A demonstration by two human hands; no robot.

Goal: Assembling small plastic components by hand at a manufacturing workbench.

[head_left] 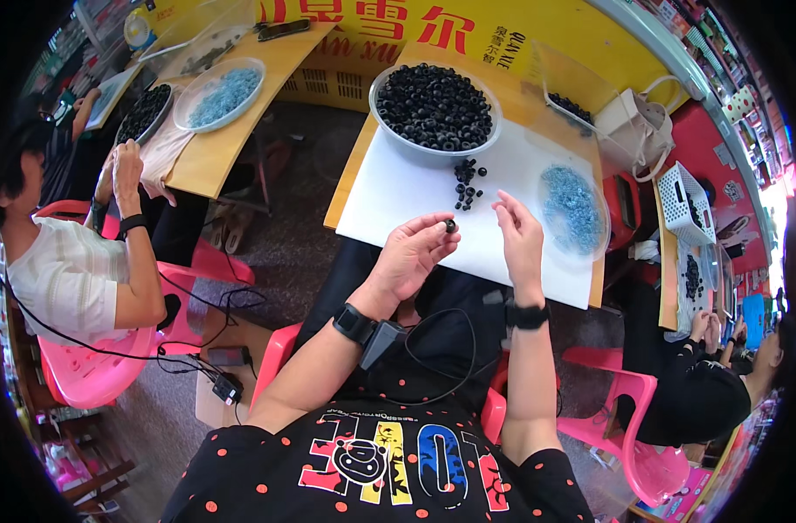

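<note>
My left hand (405,261) pinches a dark round bead (450,226) between thumb and fingertips, over the near edge of a white sheet (372,196) on the table. A short way to its right, my right hand (522,244) is raised with its fingertips drawn together; whatever they hold, if anything, is too small to make out. Just beyond both hands lies a loose cluster of black beads (468,181). Behind it stands a white bowl (433,157) heaped with black beads (435,106). Pale blue beads (572,209) fill a shallow clear dish to the right of my right hand.
A clear tray with black beads (571,108) and a white handbag (635,131) are at the far right. On the left, a person in a white top (75,270) works at another table with blue beads (227,96). Pink chairs (625,418) and cables (226,383) are around me.
</note>
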